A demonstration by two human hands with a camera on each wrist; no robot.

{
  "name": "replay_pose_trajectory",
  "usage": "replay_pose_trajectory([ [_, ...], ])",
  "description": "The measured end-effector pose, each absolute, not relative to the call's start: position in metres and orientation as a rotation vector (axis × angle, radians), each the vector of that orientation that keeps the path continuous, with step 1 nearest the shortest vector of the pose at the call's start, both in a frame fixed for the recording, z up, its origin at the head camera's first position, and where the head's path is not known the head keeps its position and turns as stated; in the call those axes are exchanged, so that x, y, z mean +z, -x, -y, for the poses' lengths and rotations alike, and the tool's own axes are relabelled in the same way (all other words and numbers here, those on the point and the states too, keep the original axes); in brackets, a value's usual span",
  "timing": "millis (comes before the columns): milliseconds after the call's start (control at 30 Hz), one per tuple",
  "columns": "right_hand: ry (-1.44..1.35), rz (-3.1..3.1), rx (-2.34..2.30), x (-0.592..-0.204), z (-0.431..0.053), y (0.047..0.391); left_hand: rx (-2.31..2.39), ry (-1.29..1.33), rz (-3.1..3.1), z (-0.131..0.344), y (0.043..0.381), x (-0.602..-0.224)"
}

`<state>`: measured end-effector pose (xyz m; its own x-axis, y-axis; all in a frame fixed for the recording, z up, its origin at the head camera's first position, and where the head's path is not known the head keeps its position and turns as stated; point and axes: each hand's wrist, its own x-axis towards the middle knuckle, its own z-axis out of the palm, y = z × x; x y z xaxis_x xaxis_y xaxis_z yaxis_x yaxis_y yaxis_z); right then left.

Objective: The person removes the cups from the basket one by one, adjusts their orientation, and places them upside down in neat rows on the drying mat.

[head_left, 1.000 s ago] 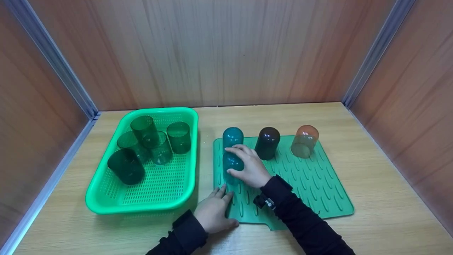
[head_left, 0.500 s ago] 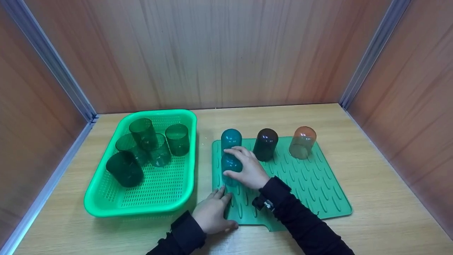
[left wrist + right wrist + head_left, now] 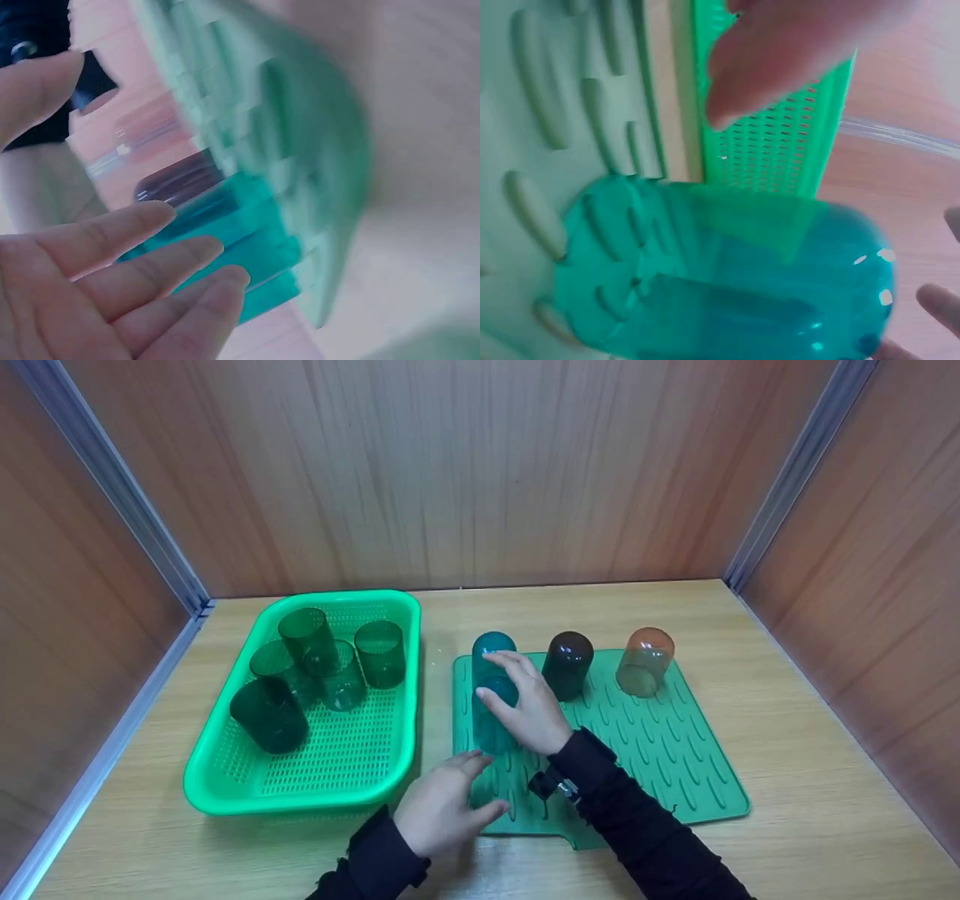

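Note:
Two blue see-through cups stand upside down in a line on the left of a green ridged mat (image 3: 645, 780): a rear one (image 3: 491, 642) and a front one (image 3: 491, 731). My right hand (image 3: 536, 712) is beside the front cup, thumb and fingers spread apart around its upper right side. That cup also fills much of the right wrist view (image 3: 780, 277), with a blurred finger off to its side. Over the mat's front left corner hovers my left hand (image 3: 442, 806), fingers extended and holding nothing. A dark cup (image 3: 568, 667) and an orange cup (image 3: 645, 664) stand inverted along the mat's back.
Left of the mat, a bright green perforated basket (image 3: 413, 697) holds several tumbled cups, among them a dark one (image 3: 270, 716). Wood-grain panels (image 3: 465, 472) wall the table (image 3: 795, 720) at the back and both sides.
My right hand's thumb and fingers have spread and come off the front blue cup, which stays in place. My left hand has lifted off the mat's edge and shifted slightly left.

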<state>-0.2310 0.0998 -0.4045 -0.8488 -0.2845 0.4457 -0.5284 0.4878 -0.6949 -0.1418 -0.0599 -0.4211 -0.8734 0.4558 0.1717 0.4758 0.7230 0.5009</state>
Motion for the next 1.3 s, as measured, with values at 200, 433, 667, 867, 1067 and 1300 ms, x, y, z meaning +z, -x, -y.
replay_pose_trajectory([
  [200,-0.77,2.353,1.342,-0.395,-0.088,0.224,-0.978,0.701,2.536,0.075,0.135,-0.385],
  [433,-0.816,2.326,1.58,-0.388,-0.064,0.214,-0.952,0.56,2.358,0.102,0.139,-0.343],
  [667,-0.757,2.394,1.875,-0.388,-0.04,0.211,-0.894,0.457,2.245,0.129,0.157,-0.328],
  [867,-0.624,2.568,2.031,-0.407,-0.025,0.214,-0.783,0.302,2.368,0.143,0.169,-0.325],
  [1067,-0.568,2.697,2.028,-0.427,-0.011,0.214,-0.745,0.205,2.53,0.162,0.183,-0.327],
  [1300,-0.598,2.677,2.026,-0.439,-0.001,0.212,-0.634,0.103,2.689,0.186,0.201,-0.329],
])
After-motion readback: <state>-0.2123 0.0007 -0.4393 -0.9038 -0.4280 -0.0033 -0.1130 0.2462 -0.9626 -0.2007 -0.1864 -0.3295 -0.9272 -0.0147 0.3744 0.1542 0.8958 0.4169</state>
